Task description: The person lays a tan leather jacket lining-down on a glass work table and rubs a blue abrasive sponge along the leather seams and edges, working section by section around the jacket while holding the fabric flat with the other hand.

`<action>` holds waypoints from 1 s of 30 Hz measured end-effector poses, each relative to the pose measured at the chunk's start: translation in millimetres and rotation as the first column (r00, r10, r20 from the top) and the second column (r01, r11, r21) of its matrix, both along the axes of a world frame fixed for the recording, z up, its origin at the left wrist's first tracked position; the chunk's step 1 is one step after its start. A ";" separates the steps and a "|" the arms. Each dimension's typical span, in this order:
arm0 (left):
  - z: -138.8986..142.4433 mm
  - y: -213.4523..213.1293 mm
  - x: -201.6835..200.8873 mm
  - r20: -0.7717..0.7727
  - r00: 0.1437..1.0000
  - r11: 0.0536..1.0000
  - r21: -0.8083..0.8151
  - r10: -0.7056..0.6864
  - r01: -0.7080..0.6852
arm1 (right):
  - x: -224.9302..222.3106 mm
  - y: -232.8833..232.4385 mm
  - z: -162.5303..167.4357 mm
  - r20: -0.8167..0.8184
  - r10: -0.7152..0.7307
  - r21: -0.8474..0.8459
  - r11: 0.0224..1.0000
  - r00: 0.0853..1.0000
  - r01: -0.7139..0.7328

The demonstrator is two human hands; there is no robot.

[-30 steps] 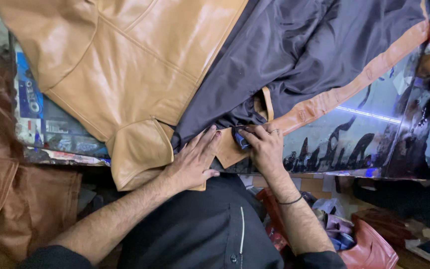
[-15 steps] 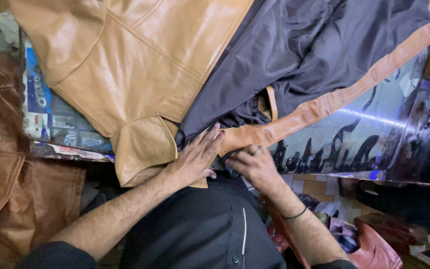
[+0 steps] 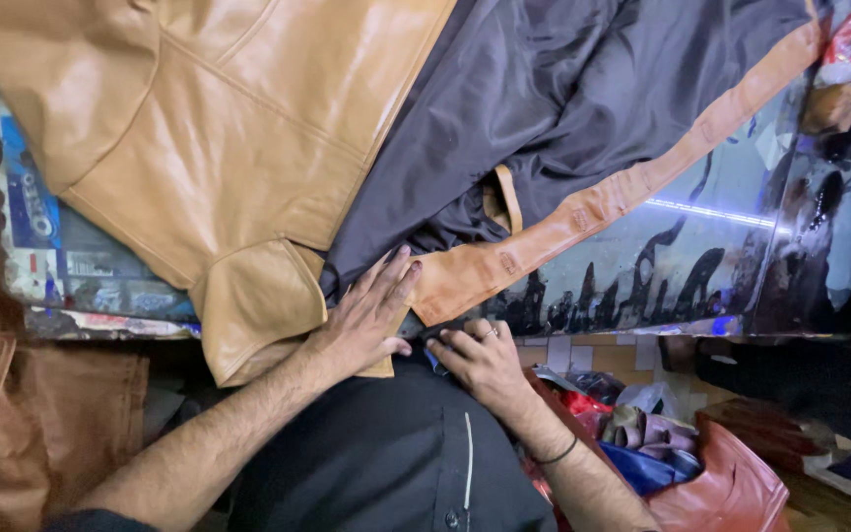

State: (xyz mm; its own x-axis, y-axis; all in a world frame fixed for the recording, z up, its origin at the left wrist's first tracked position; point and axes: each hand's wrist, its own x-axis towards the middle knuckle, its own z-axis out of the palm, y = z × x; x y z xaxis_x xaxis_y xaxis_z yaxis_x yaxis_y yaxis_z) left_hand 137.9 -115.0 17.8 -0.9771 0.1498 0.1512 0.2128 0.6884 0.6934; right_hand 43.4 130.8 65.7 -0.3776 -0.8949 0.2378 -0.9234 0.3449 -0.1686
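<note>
Pressing flat, left hand (image 3: 357,325) fingers spread wide on tan jacket (image 3: 248,167); right hand (image 3: 480,360) curled, grip unclear.

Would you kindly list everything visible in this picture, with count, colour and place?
leather jacket: one, tan, spread across the table, upper left to centre
lining: one, dark purple-grey, inside the opened jacket, upper centre and right
front band: one, tan strip edging the lining, running diagonally to the upper right
table: one, glossy top with dark patterned print, right of centre
brown leather pieces: a few, at the left edge
red-brown bag: one, lower right
wristband: one, black, on the right wrist
left hand: one, flat on the jacket's lower edge
right hand: one, ringed, at the table edge below the band; its grip is unclear
</note>
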 end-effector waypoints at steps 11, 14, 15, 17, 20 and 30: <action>3.0 -1.2 -2.3 0.055 0.998 1.000 -0.005 0.009 -0.009 | -37.7 -19.9 6.1 -0.100 -0.150 -0.022 0.989 0.984 0.149; 3.2 -1.4 -1.5 0.087 0.996 0.999 -0.033 0.012 -0.009 | -47.1 -27.0 6.5 -0.140 -0.472 0.000 0.879 0.870 0.477; 3.3 -1.6 -1.4 0.077 0.997 1.000 -0.023 0.017 -0.016 | -44.0 -29.3 3.5 -0.157 -0.492 -0.001 0.867 0.857 0.498; 3.4 -1.8 -1.4 0.047 0.999 1.000 -0.002 0.013 -0.013 | -19.1 -31.8 -6.3 -0.075 -0.329 -0.034 0.944 0.941 0.328; 3.5 -1.7 -2.1 0.036 0.999 1.000 -0.014 0.005 -0.004 | 1.7 -9.5 -12.9 -0.017 -0.010 -0.096 0.995 1.000 0.008; 6.5 1.4 -2.8 0.169 0.985 0.996 -0.084 0.019 -0.005 | -58.6 37.7 -0.6 -0.135 -0.118 -0.077 0.991 0.984 0.108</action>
